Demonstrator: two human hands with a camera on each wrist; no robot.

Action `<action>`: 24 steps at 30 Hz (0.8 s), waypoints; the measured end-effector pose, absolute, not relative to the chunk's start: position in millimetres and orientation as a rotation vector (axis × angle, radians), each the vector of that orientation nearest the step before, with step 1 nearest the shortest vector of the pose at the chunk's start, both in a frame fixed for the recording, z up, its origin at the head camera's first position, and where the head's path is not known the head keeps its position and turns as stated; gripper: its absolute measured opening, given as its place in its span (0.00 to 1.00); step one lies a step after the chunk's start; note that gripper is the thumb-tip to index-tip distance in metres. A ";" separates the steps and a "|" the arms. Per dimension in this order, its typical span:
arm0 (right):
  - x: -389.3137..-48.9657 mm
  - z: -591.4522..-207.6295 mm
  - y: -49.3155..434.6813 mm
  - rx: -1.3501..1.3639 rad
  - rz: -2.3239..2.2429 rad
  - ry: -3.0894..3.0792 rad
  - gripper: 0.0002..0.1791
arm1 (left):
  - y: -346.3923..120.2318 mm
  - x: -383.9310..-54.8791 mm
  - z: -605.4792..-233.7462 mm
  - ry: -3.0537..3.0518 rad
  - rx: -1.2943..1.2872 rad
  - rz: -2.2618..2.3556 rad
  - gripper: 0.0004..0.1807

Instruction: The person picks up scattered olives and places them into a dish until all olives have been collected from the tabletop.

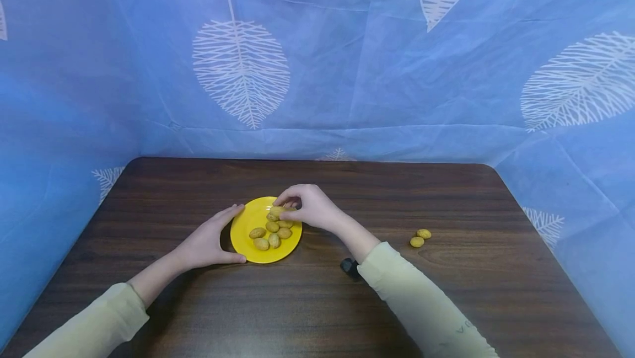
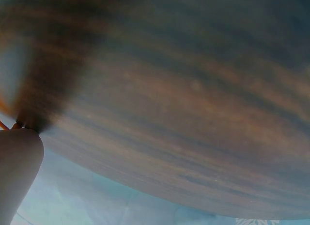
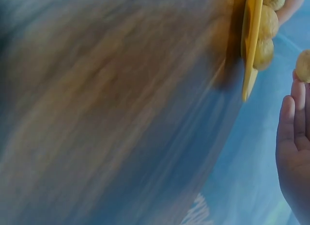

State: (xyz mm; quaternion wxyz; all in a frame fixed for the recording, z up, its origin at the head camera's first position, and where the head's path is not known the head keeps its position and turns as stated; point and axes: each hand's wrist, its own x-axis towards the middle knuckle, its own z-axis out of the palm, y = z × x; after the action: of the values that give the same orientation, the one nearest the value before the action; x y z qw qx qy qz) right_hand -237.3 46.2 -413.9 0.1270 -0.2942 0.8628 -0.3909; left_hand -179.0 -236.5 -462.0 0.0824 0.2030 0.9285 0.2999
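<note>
A round yellow plate [image 1: 240,236] lies on the table with several small, oval, yellow-brown pieces [image 1: 261,244] on it. My left hand [image 1: 205,242] holds the plate's left side, fingers at the far rim and thumb at the near rim. In the left wrist view one digit [image 2: 19,171] shows at the lower left. Over the plate's right side, my right hand [image 1: 307,207] pinches one oval piece [image 1: 276,211] between thumb and fingers. That piece [image 3: 303,66] appears at the fingertips in the right wrist view, where the plate [image 3: 252,40] is seen edge-on.
Two more oval pieces [image 1: 417,241] lie together on the dark wooden table [image 1: 446,198], right of the right forearm. A small black object [image 1: 349,267] shows beside the right sleeve. Blue cloth [image 1: 337,71] with white leaf prints hangs behind the table and at its sides.
</note>
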 end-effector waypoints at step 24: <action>-240.2 -427.4 -2.5 -1.077 -0.848 2.570 0.13 | -237.5 -178.9 -462.7 2.777 0.633 0.911 0.62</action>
State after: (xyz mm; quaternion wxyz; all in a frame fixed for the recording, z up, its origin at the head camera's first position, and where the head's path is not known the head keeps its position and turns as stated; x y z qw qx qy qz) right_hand -240.2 -2.5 -427.4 0.1139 -0.3674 0.8766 -0.2892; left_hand -178.9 -237.5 -462.7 0.0754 0.2110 0.9260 0.3038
